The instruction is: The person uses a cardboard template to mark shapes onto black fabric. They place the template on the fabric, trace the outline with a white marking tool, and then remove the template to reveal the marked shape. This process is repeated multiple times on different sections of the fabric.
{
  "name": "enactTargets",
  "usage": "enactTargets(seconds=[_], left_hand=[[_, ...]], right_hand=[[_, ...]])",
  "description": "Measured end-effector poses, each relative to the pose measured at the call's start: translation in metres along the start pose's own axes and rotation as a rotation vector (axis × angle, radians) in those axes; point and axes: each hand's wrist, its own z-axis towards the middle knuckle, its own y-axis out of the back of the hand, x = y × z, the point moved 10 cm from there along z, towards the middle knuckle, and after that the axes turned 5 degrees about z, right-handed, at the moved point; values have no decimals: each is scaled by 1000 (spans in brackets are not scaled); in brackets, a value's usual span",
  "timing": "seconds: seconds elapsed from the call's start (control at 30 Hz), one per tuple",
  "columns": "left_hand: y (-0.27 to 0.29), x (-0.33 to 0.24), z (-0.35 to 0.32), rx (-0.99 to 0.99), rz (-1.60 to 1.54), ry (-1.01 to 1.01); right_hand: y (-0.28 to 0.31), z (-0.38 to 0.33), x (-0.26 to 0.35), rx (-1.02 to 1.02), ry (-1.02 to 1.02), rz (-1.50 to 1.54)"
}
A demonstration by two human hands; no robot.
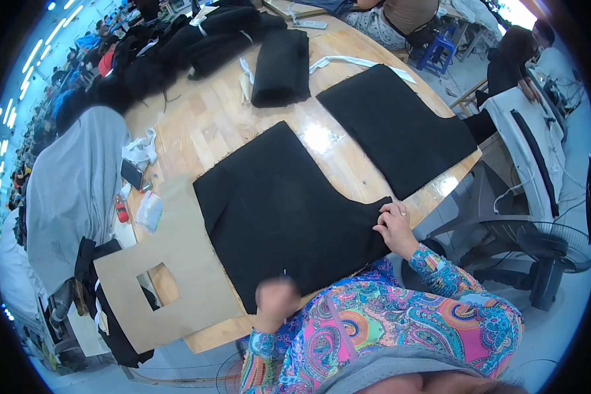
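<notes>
A black cut fabric piece [276, 217] lies flat on the wooden table right in front of me, its curved edge toward the right. My right hand [395, 226] is closed on the narrow right end of this piece, fingers pinching its edge. My left hand [277, 302] is over the near left part of the same fabric, smeared by motion. A small pale tip shows just above its fingers; what it belongs to I cannot make out. A second black fabric piece [400, 128] of similar shape lies farther right, apart from the first.
A beige cardboard template [190, 289] with a square cutout lies at the left, touching the fabric. Beyond stand a black fabric roll [281, 69] and dark bundles [223, 39]. A phone [132, 174] and a small red object [121, 209] lie left. A fan [538, 256] stands right.
</notes>
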Motion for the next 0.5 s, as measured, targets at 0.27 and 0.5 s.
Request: enactTargets(seconds=[0.27,0.5], left_hand=[[3,48,-9,-73,-261,356],[3,-6,19,92,-20,104]], right_hand=[[6,10,-8,-40,-206,594],[-67,-44,-31,428,-1125,1562]])
